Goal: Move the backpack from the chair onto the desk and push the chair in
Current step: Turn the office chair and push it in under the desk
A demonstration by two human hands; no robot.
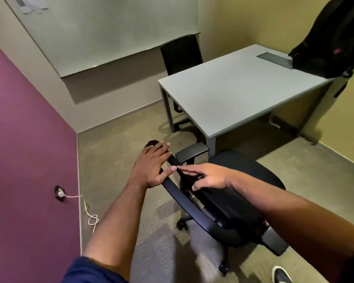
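A black backpack (333,37) stands on the far right corner of the grey desk (233,92), leaning against the yellow wall. The black office chair (243,180) stands in front of the desk, its seat bare and its backrest toward me. My left hand (153,164) lies flat on the top rim of the backrest, fingers stretched out, thumb under the edge. My right hand (208,176) rests on the same rim just to the right, fingers spread and lightly curled over it. The two hands almost touch.
A second black chair (182,54) is tucked in at the desk's far side under a whiteboard (102,31). A purple wall (25,160) on the left holds an outlet with a white cable (90,217) trailing onto the carpet. My shoe (280,274) shows at the bottom right.
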